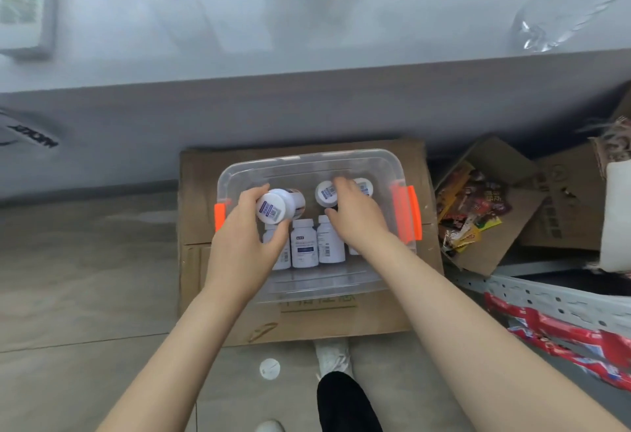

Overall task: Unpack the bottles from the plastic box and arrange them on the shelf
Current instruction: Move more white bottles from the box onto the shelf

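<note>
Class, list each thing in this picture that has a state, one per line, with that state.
plastic box: lid off, on cardboard
left hand: gripping a white bottle by its cap end
right hand: reaching among bottles, grip hidden
labelled bottles: lying in the box, caps on
orange latches: swung outward

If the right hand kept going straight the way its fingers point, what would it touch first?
Most likely the white bottle cap just under the right hand; its fingers seem to be on or just above that cap, inside the clear plastic box. Depth is hard to judge from above.
</note>
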